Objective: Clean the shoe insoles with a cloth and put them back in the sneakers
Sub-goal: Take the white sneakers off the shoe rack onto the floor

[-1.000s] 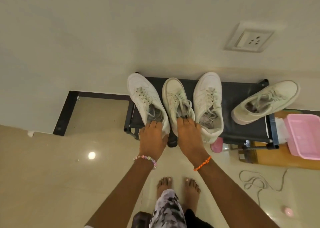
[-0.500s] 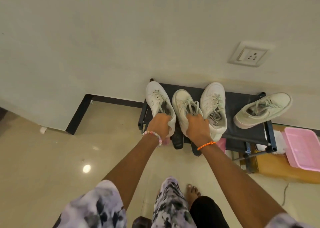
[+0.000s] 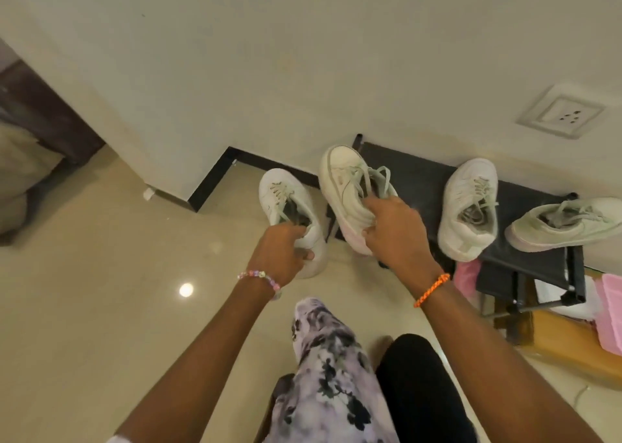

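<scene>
Head view, looking down. Left hand (image 3: 281, 250) grips the heel collar of a white lace-up sneaker (image 3: 290, 213), fingers (image 3: 304, 255) curled into the opening with the thumb on the outer heel; this shoe hangs over the glossy beige tiled floor (image 3: 101, 274), off the left end of the low black metal shoe rack (image 3: 420, 176). Right hand (image 3: 397, 230) grips a second white sneaker with loose pale laces (image 3: 350, 186) at its heel; fingers curled round the collar, tips hidden inside the shoe. Its toe points toward the cream wall (image 3: 269, 55), above the rack's left edge; contact with the rack cannot be told. Insoles: interiors of both held shoes are dark and blocked by the hands, so insoles are not discernible. A third white sneaker (image 3: 469, 207) sits mid-rack, heel overhanging the front edge, grey lining visible inside. A fourth white sneaker (image 3: 565, 223) lies turned crosswise at the rack's right end, toe cut off by the frame edge. Below the rack's right end: a pink plastic tray (image 3: 611, 311), mostly cropped, on a tan wooden board (image 3: 572, 345); another pink object under the rack, blurred, unidentifiable. White wall socket (image 3: 562, 112) upper right. Beaded bracelet (image 3: 259, 277) on left wrist, orange braided band (image 3: 432, 289) on right.
</scene>
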